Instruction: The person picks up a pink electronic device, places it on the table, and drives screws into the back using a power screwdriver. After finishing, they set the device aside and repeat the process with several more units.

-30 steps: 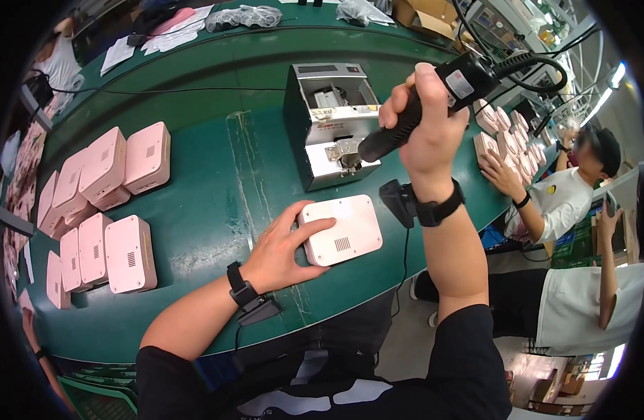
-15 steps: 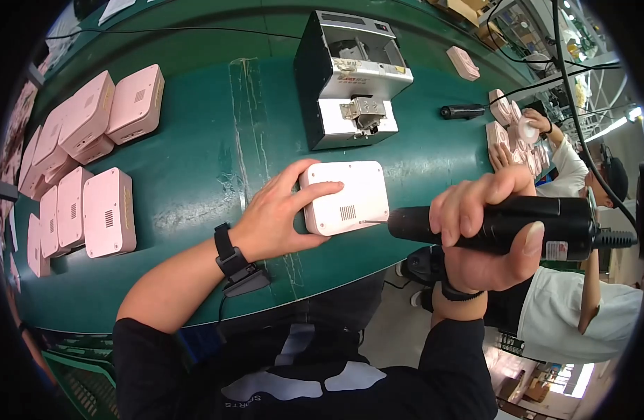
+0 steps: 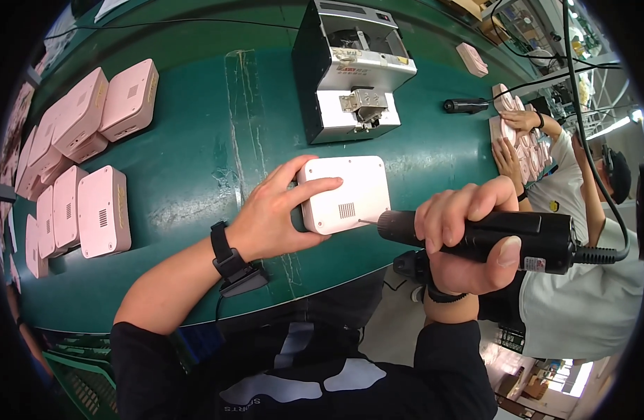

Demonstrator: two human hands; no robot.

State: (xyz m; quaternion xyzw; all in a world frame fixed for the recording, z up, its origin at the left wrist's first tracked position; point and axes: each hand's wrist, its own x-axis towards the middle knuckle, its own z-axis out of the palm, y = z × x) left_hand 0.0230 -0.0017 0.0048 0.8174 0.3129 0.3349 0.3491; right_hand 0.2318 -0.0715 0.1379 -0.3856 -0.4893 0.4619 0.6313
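1. Left hand (image 3: 269, 218), half spread, clasps the pink box (image 3: 358, 183) at its left end.
2. Right hand (image 3: 465, 269) curls closed round the black screwdriver (image 3: 535, 231).
3. Box lies on the green table (image 3: 178, 203), nearer than the machine (image 3: 357, 75).

Pale pink casing (image 3: 360, 183), dark striped vent (image 3: 346, 210), black screwdriver (image 3: 542, 234), green tabletop (image 3: 175, 161), silver-and-black machine (image 3: 371, 78)

Bright, fairly even light covers the green tabletop (image 3: 175, 168), with a soft sheen toward two o'clock. The pink casing (image 3: 357, 183) washes out nearly white. A window (image 3: 582, 379) at four o'clock is blown out. Fisheye distortion bows the tabletop's edge toward eight o'clock; black vignetting rings everything, and distant detail at two o'clock looks soft.
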